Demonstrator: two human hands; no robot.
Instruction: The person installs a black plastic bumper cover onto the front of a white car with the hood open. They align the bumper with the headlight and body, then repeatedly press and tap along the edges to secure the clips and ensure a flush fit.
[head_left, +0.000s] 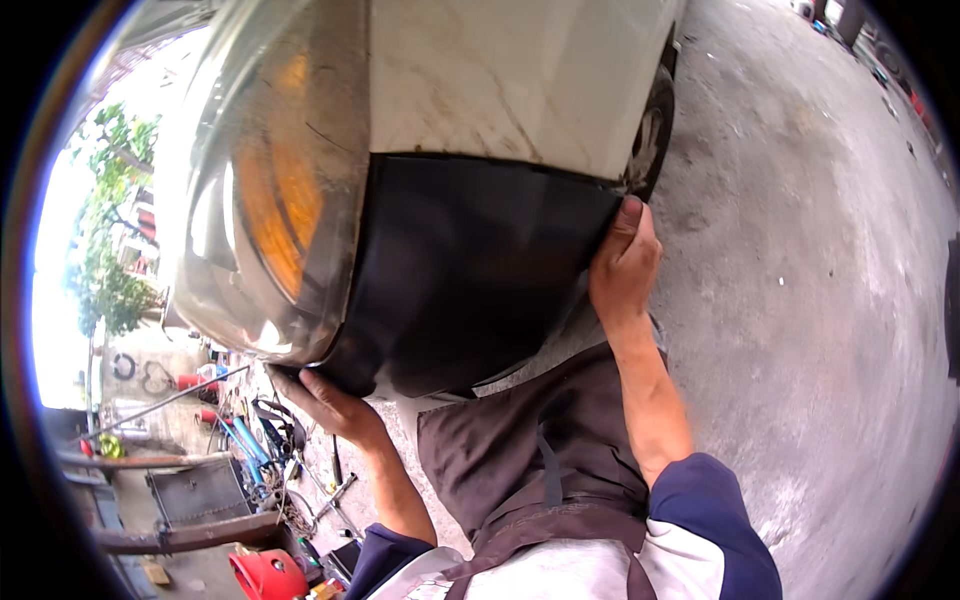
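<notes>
A black bumper panel (460, 270) sits at the corner of a white vehicle, below its pale body panel (500, 80) and beside the large headlight (215, 200) with its orange inner lens. My right hand (625, 265) grips the panel's right edge near the wheel, thumb along the top and fingers behind the edge. At the panel's lower left corner, just under the headlight, my left hand (335, 405) holds the edge, thumb on the near side; its fingertips are partly hidden. A narrow dark seam runs between the black panel and the pale body.
A wheel (652, 135) shows beyond my right hand, over grey concrete floor (790, 300). At lower left lie tools and cables (280, 440), a blue tool (245, 440), a red rounded container (268, 575) and a rusty beam (190, 535).
</notes>
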